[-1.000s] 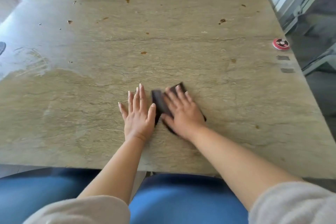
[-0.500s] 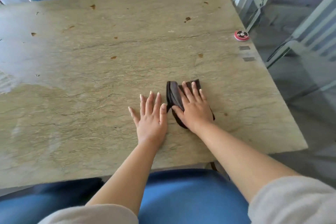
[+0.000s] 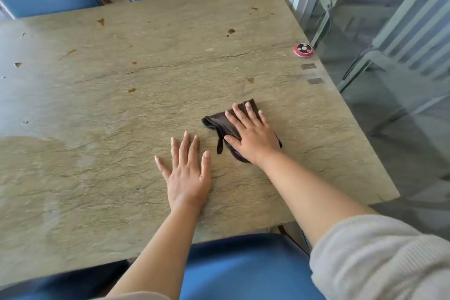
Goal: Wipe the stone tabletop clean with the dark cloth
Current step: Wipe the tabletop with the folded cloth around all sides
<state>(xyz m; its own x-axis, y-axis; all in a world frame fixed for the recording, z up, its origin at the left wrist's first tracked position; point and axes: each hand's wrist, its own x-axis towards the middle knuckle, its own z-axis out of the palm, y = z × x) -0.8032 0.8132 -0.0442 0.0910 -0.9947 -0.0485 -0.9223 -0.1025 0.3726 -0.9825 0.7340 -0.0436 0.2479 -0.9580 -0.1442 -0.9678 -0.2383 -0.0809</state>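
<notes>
- On the left part of the stone tabletop (image 3: 97, 109) you see small brown spots, and a lighter patch lies near the left edge.
- Your left hand (image 3: 187, 175) lies flat on the stone with the palm down. The fingers are straight and a little spread, and it holds nothing.
- Just to the right of it, not touching it, is the dark cloth (image 3: 219, 122). It is folded and lies flat near the front right part of the table. Its long axis runs from near-right to far-left, and a small loop hangs out at its near-left side.
- Your right hand (image 3: 253, 134) presses flat on the cloth with straight fingers that point away from you; the thumb lies on the cloth too.
- A red round button (image 3: 303, 49) sits near the right edge, well apart from the cloth.
</notes>
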